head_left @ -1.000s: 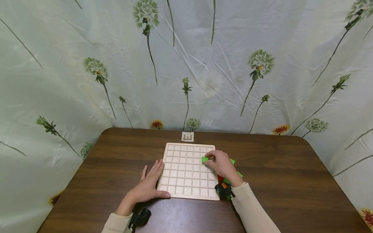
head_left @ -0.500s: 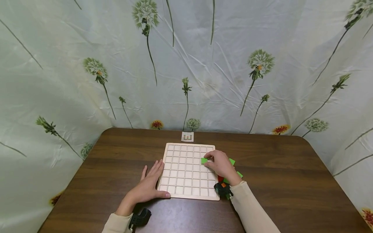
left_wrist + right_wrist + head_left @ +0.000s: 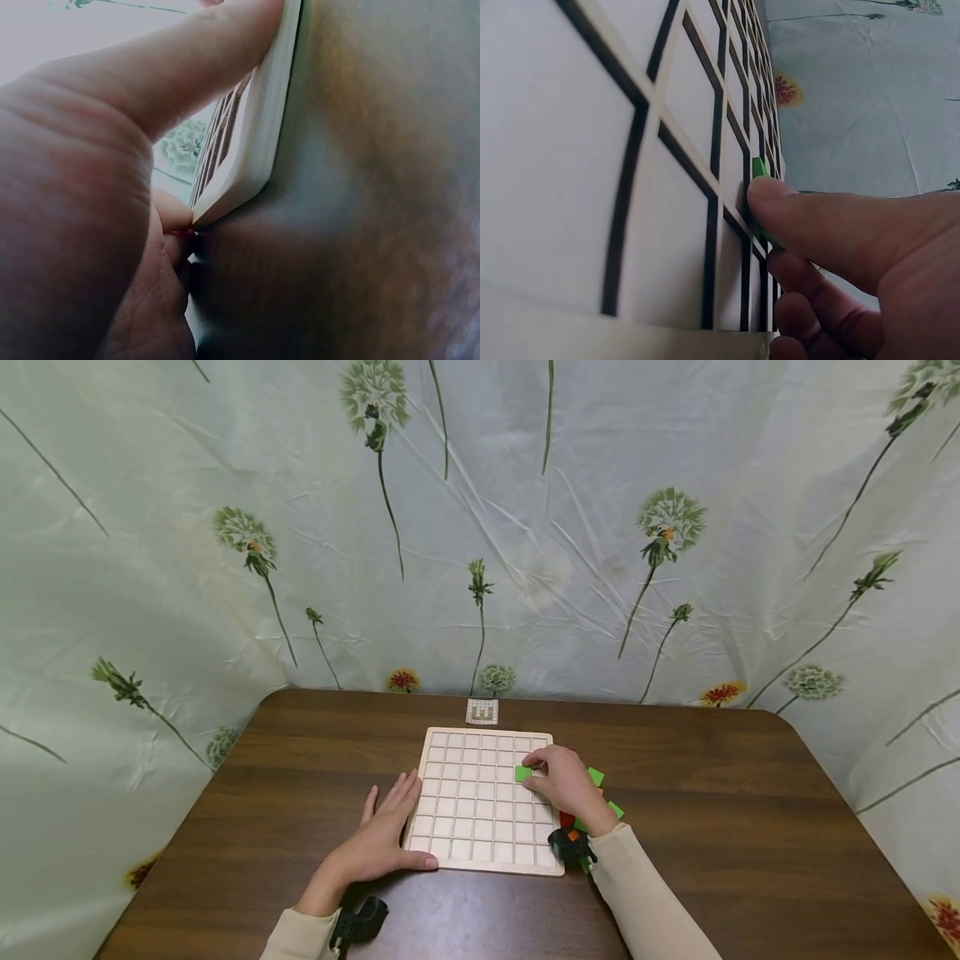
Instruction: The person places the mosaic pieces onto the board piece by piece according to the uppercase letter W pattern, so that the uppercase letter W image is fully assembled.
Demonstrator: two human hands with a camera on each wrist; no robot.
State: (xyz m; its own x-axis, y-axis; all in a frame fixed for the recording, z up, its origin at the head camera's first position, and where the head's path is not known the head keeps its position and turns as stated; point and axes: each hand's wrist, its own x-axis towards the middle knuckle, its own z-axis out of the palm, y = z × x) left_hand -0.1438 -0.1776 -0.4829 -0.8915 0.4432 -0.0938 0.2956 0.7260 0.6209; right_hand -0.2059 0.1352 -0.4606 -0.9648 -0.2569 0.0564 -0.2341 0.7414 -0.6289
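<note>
A pale wooden board (image 3: 463, 803) with a grid of square cells lies on the table. My left hand (image 3: 373, 850) rests at its near left corner, fingers fairly straight along the left edge and thumb at the front edge. In the left wrist view the thumb lies over the board's rim (image 3: 255, 161). Over the right part of the grid, my right hand (image 3: 564, 783) pinches a green square tile (image 3: 522, 773) between thumb and fingers. In the right wrist view the thumb partly covers this green tile (image 3: 758, 165), which is down at the grid.
Beside the board's right edge lie loose tiles, partly hidden by the right arm: green (image 3: 596, 776), red (image 3: 567, 819) and orange (image 3: 573, 836). A small card (image 3: 482, 712) with a printed grid pattern lies behind the board. A floral curtain (image 3: 525, 527) hangs behind the brown table (image 3: 720, 810).
My right hand has shifted slightly left with the green tile, which now sits a little lower and flatter over the grid. My left hand has stayed in place.
</note>
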